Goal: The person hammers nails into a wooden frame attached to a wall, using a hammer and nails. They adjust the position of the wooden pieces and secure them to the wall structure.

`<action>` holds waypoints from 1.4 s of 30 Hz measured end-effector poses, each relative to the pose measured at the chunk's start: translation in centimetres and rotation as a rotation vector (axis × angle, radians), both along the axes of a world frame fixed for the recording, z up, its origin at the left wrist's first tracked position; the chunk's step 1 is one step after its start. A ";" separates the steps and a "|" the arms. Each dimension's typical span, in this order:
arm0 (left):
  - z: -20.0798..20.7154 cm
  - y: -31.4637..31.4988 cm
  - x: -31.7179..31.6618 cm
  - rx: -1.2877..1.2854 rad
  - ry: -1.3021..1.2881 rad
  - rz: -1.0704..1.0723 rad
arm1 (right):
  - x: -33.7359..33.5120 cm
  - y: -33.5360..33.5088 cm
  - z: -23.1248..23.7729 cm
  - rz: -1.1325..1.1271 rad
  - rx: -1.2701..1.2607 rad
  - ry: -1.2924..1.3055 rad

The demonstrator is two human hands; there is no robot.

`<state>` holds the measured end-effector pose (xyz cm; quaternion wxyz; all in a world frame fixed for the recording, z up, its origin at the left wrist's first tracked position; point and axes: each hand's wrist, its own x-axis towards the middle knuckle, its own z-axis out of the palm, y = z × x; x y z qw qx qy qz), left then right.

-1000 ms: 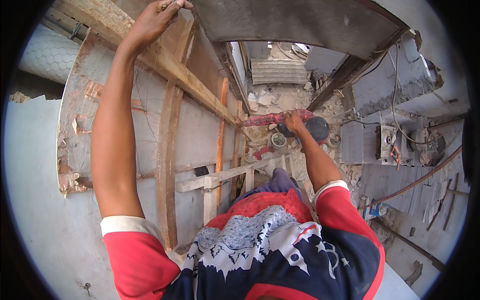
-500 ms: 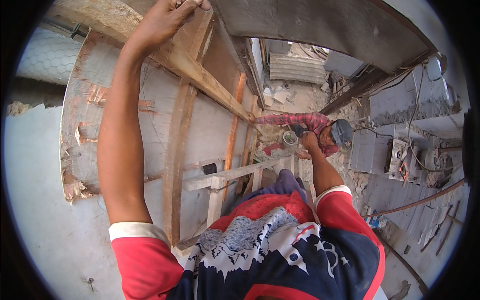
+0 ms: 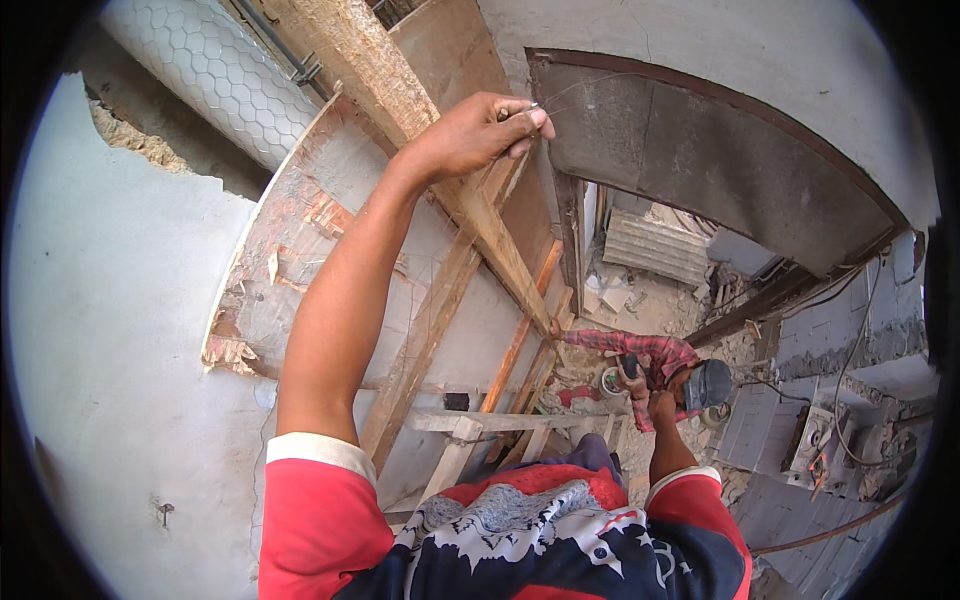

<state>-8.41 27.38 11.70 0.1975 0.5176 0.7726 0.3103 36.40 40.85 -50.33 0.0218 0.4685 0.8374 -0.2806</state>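
Timber beam [image 3: 420, 120], long and rough, slants down from the upper left toward the middle of my view, and my left hand [image 3: 480, 135] rests against its upper part. Behind it I see the pale plastered wall [image 3: 110, 330] filling the left side, with a broken curved plywood form [image 3: 300, 250] leaning on it and a roll of hexagonal wire mesh [image 3: 215, 75] above. A grey arched panel [image 3: 700, 170] spans the upper right under a white ceiling. Lower down, a wooden ladder frame [image 3: 490, 420] crosses beneath the beam. Far below stands another person in a red checked shirt [image 3: 650, 355], one hand touching the beam's lower end.

My left grip is closed: fingertips [image 3: 530, 120] pinched together on a thin wire [image 3: 600, 85] that runs off to the right, just beside the beam. My right hand [image 3: 660, 405] is down low, near the person below; it looks curled, but I cannot tell whether it holds anything, since it is small and partly hidden.
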 end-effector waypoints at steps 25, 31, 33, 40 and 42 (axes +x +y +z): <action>0.0 0.7 -1.0 0.113 -0.117 -0.125 | -30.4 4.6 56.8 0.712 0.425 0.846; -1.3 0.5 -1.8 0.357 -0.186 -0.006 | -27.1 -1.5 48.4 0.336 -0.715 0.959; -1.2 1.3 -1.7 0.345 -0.164 0.007 | -26.7 -3.9 45.8 0.236 -0.841 1.069; -1.0 1.1 -1.5 0.427 -0.165 0.024 | -28.6 -7.6 46.5 0.204 -1.286 1.305; -0.9 1.2 -1.5 0.463 -0.160 0.037 | -28.1 -7.7 47.5 0.297 -1.443 1.269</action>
